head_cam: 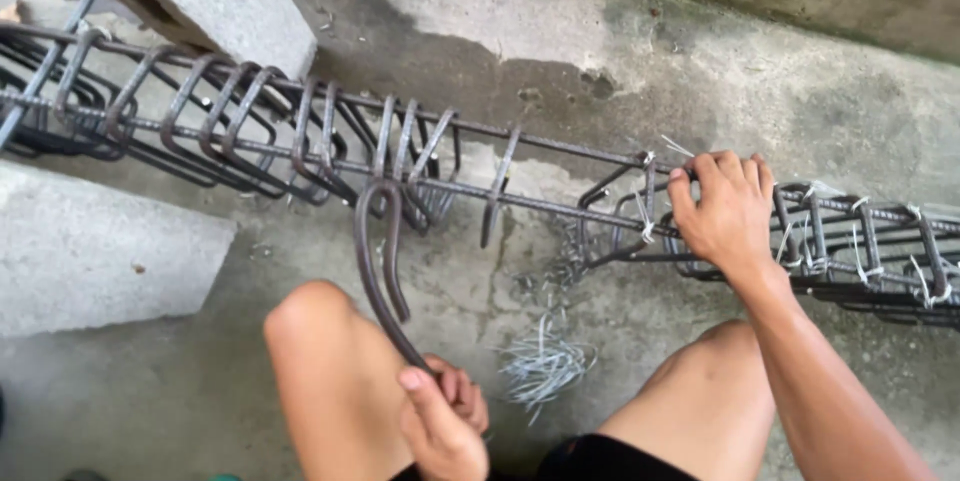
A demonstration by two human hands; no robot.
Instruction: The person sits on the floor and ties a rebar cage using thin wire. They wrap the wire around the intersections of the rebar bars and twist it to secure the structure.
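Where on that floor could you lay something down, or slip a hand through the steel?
Bare concrete floor lies beyond the rebar cage, up to the far wall. Within the cage, the gap between the bunched loose stirrups and the right hand is open. Crowded: the wire ties between the knees.

The long reinforcement bars were dark steel, matt, with a ribbed and lightly rusted surface. The stirrup loops strung along them were the same dull brown-grey metal, slightly smoother on the bends. The hooked stirrup gripped in the left hand looked like bare steel with a faint sheen on its curve. The tie wires on the cage under the right hand were thin, bright, silvery metal, as was the loose wire bundle on the floor. The concrete floor was rough, pitted and stained, matt grey. The concrete blocks were coarse, pale and grainy.
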